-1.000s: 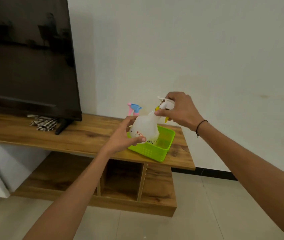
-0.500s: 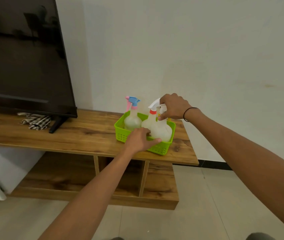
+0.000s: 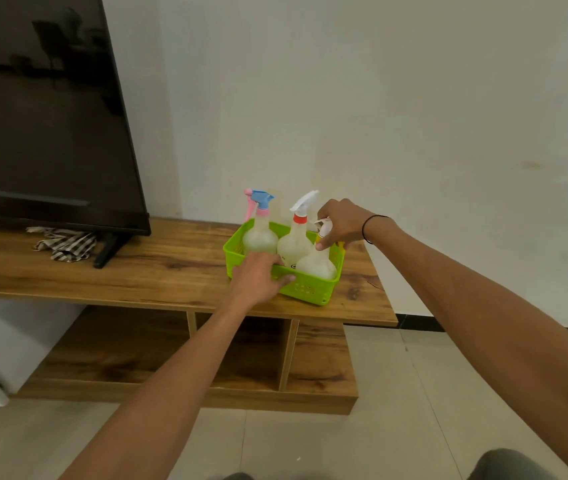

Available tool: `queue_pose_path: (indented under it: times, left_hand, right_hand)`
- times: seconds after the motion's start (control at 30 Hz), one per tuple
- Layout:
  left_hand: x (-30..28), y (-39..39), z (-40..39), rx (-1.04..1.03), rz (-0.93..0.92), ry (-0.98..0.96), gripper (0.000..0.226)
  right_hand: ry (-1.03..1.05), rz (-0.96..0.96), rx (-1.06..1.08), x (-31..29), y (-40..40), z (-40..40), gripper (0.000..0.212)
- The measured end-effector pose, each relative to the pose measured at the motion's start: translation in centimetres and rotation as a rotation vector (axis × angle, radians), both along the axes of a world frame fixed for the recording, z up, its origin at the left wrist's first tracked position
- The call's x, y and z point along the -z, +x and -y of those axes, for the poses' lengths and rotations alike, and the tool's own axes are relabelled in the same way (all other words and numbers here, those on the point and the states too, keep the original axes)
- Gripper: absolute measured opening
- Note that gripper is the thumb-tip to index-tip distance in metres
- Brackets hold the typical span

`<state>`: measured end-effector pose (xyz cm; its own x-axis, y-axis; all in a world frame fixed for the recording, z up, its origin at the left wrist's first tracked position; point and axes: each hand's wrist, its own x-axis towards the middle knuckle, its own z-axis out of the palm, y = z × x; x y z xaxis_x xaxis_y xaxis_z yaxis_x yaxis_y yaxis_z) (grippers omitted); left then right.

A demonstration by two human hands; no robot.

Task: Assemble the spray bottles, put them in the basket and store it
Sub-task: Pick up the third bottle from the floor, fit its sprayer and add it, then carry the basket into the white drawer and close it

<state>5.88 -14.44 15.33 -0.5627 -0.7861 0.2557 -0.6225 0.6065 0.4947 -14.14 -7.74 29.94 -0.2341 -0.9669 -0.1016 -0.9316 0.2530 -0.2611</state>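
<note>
- Left hand (image 3: pixel 258 277) is nearest: it's draped over the near rim of the basket (image 3: pixel 310 289), fingers curled on the rim, thumb lying along the outside wall. Looks like a loose grip on the rim, but I can't tell how tight it is.
- The green basket sits on the wooden tabletop (image 3: pixel 171 268) toward its right end, close to the front edge.
- Three spray bottles stand upright inside it, packed close together.
- Front-right bottle (image 3: pixel 317 263) is the one being handled: the right hand (image 3: pixel 343 221) is up at its top, fingers pinched around the white sprayer, thumb tip under it on the neck.
- Red-collar bottle (image 3: pixel 294 242) is in the middle with a white trigger head, just beside that hand.
- Blue-head bottle (image 3: pixel 260 235) is at the basket's back-left, with a pink trigger.
- Farther left on the tabletop there's a checked cloth (image 3: pixel 64 242) lying at the foot of the TV (image 3: pixel 43 133), near the back edge.
</note>
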Motion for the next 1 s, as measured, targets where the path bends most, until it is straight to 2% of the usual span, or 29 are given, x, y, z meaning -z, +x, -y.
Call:
queue_pose_path:
  times: [0.13, 0.23, 0.37, 0.47, 0.53, 0.6, 0.7, 0.8, 0.87, 0.93, 1.0]
  left_hand:
    - [0.6, 0.1, -0.6, -0.086, -0.173, 0.009, 0.046]
    - [0.9, 0.4, -0.8, -0.121, -0.331, 0.042, 0.039]
    - [0.3, 0.9, -0.2, -0.3, -0.477, 0.037, 0.035]
    - [-0.1, 1.3, 0.9, -0.473, -0.506, 0.058, 0.046]
    - [-0.3, 1.4, 1.8, -0.54, -0.539, 0.13, 0.056]
    - [-0.5, 1.1, 2.8, -0.561, -0.585, 0.321, 0.059]
    - [0.2, 0.8, 5.7, -0.551, -0.538, 0.511, 0.034]
    - [-0.3, 0.8, 7.2, -0.534, -0.594, 0.684, 0.003]
    - [-0.9, 0.7, 7.6, -0.514, -0.549, 0.749, 0.022]
    - [-1.4, 0.7, 7.9, -0.519, -0.527, 0.77, 0.029]
    - [-1.8, 0.7, 7.5, -0.51, -0.513, 0.786, 0.035]
  right_hand:
    - [-0.054, 0.192, 0.101, -1.1, 0.2, -1.3, 0.069]
    - [-0.137, 0.408, 0.211, -0.9, -0.6, -2.1, 0.086]
    - [-0.219, 0.683, 0.334, 0.5, -1.8, -2.4, 0.089]
    - [-0.302, 0.808, 0.439, 3.0, -3.3, -1.8, 0.081]
    - [-0.356, 0.831, 0.53, 4.4, -4.1, -1.3, 0.065]
    - [-0.33, 0.784, 0.573, 6.0, -5.2, -0.7, 0.045]
    - [-0.123, 0.727, 0.515, 8.4, -6.6, 0.7, 0.025]
    - [0.074, 0.919, 0.486, 9.7, -6.5, 1.8, 0.027]
    - [0.151, 0.965, 0.487, 9.5, -6.0, 1.7, 0.02]
    - [0.198, 0.935, 0.479, 9.1, -6.0, 2.0, 0.018]
    - [0.189, 0.695, 0.419, 8.5, -6.1, 2.4, 0.014]
